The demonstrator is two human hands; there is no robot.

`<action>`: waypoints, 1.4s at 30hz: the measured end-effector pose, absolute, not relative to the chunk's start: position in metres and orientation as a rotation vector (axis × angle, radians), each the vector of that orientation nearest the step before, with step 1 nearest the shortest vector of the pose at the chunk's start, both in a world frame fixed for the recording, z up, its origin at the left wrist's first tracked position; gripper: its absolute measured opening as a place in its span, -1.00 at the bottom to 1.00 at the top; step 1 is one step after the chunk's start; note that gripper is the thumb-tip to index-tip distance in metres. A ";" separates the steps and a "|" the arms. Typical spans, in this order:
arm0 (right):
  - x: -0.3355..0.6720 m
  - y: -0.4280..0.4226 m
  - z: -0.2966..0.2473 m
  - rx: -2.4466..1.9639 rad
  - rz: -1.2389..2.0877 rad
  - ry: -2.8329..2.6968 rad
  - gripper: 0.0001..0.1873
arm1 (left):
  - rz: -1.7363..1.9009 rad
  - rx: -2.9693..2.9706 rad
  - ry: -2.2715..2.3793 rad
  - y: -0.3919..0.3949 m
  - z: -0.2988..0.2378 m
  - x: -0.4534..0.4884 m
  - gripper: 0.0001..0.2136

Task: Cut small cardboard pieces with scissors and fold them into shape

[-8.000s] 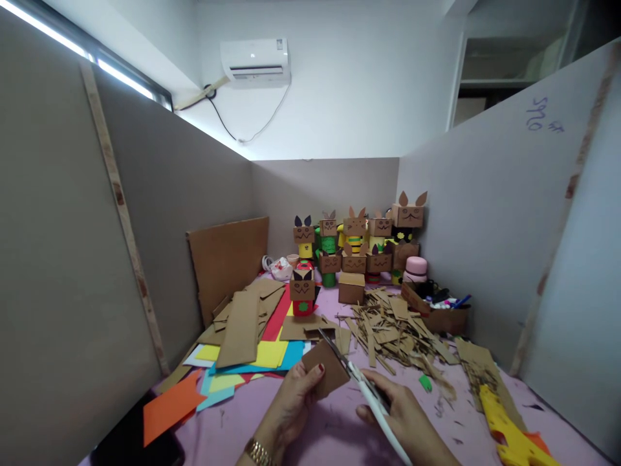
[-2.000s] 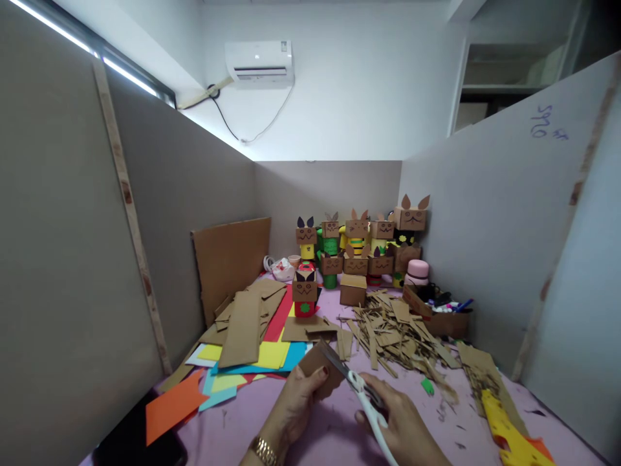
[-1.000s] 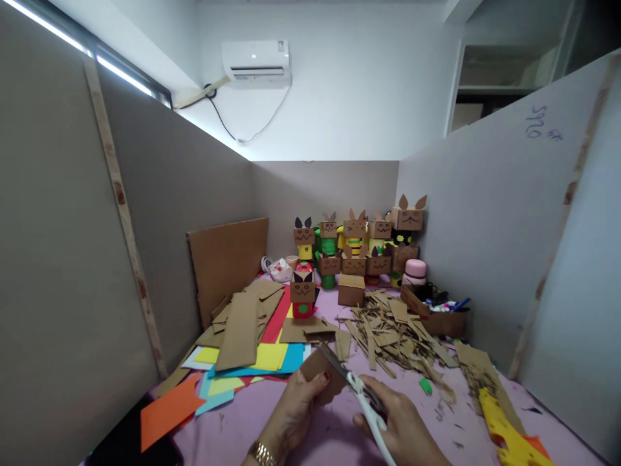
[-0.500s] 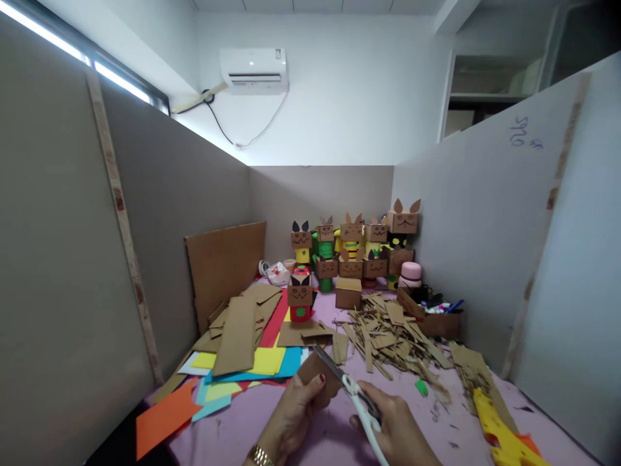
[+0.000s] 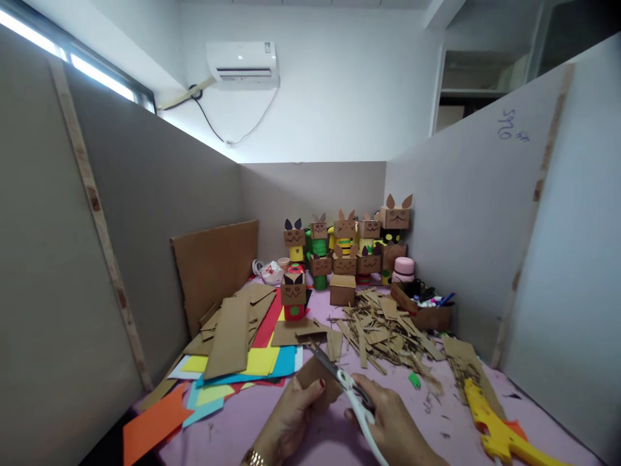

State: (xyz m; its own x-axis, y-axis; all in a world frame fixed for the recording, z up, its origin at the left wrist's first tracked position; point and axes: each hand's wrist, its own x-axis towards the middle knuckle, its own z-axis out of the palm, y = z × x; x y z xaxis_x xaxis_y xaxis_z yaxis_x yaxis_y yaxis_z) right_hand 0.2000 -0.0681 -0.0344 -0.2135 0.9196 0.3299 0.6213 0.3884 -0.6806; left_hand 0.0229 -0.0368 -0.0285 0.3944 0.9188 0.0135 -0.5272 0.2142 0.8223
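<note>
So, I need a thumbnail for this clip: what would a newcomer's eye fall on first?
Probably the crowd of cardboard box-headed figures at the far end of the pink table. Then, near the bottom, the left hand pinching a brown cardboard piece while the right hand holds white-handled scissors to it.

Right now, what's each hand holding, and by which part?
Left hand pinches the cardboard piece at its near left edge, thumb on top. Right hand grips the scissors by their white handles, blades against the cardboard.
</note>
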 end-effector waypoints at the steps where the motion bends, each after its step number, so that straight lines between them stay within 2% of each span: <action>1: 0.199 -0.068 -0.034 -1.317 0.534 -1.936 -0.58 | 1.085 0.844 0.552 -0.037 -0.029 0.023 -0.59; 7: 0.197 -0.071 -0.031 -1.319 0.527 -1.951 -0.63 | 1.103 0.818 0.569 -0.037 -0.037 0.021 -0.65; 14: 0.199 -0.067 -0.035 -1.311 0.510 -1.971 -0.56 | 1.016 0.879 0.499 -0.039 -0.031 0.022 -0.63; 31: 0.197 -0.068 -0.039 -1.319 0.492 -1.929 -0.57 | 1.011 0.870 0.488 -0.038 -0.037 0.021 -0.71; 42: 0.198 -0.068 -0.036 -1.304 0.472 -1.919 -0.59 | 0.983 0.881 0.412 -0.043 -0.032 0.027 -0.66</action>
